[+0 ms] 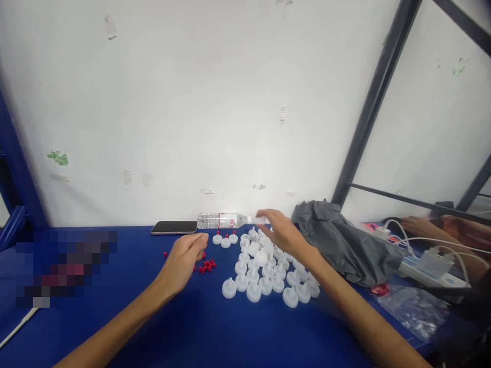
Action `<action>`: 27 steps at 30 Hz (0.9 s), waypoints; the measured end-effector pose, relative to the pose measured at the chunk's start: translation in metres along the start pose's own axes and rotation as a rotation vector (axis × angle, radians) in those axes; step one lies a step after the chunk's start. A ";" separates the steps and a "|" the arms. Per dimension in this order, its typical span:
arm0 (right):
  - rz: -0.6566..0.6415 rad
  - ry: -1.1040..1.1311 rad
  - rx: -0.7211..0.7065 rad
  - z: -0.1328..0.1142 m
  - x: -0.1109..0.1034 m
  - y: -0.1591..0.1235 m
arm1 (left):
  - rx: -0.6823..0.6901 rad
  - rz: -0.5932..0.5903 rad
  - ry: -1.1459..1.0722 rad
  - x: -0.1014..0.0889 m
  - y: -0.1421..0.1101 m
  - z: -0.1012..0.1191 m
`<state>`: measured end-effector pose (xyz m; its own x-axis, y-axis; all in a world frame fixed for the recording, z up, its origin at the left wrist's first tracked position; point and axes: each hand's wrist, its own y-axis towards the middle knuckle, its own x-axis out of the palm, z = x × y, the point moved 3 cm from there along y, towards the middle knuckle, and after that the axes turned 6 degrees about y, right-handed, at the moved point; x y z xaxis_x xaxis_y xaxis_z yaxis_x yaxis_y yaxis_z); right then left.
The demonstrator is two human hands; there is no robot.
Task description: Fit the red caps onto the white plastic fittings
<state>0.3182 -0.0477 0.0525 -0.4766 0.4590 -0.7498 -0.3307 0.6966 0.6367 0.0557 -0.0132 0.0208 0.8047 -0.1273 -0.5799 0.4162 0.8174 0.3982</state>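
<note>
My left hand (187, 255) is closed above the blue tabletop, beside a scatter of small red caps (207, 266). Its curled fingers hide whatever they may hold. Over the back of a cluster of white nozzle lids (253, 276) reaches my right hand (274, 227), its thumb and fingers apart. A blurred pale patch shows between those fingers, and I cannot make out what it is. Three white lids topped with red caps (225, 242) stand in a group between my hands.
A clear water bottle (222, 221) lies along the wall, with a dark phone (174, 227) to its left. At the right are a grey plastic bag (337, 240), a power strip (433, 271) with cables and a clear bag (414, 309). A pixelated patch covers the left.
</note>
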 end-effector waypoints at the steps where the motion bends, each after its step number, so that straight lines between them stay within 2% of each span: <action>1: 0.018 -0.016 0.060 0.011 -0.008 -0.002 | 0.007 0.019 0.075 -0.005 0.001 -0.002; 4: -0.067 -0.017 0.154 0.031 -0.019 -0.009 | 0.049 0.018 0.477 -0.010 0.002 -0.006; 6: -0.167 0.000 0.175 0.034 -0.018 -0.012 | 0.066 -0.024 0.636 -0.005 0.002 -0.008; 9: -0.250 0.009 0.186 0.030 -0.013 -0.014 | 0.081 -0.084 0.669 0.007 0.001 -0.012; 15: -0.242 0.002 0.131 0.009 -0.004 -0.007 | 0.089 -0.153 0.717 0.016 -0.003 -0.025; 19: -0.338 0.041 0.023 -0.010 0.021 0.009 | 0.092 -0.135 0.720 0.016 -0.004 -0.026; 23: -0.428 0.049 -0.032 -0.017 0.046 0.026 | 0.104 -0.097 0.715 0.014 -0.002 -0.023; 27: -0.431 0.052 -0.043 -0.016 0.047 0.030 | 0.113 -0.046 0.688 0.008 0.000 -0.019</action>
<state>0.2729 -0.0144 0.0394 -0.3273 0.1018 -0.9394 -0.5418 0.7943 0.2749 0.0545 -0.0031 0.0023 0.3493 0.2549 -0.9017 0.5152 0.7515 0.4120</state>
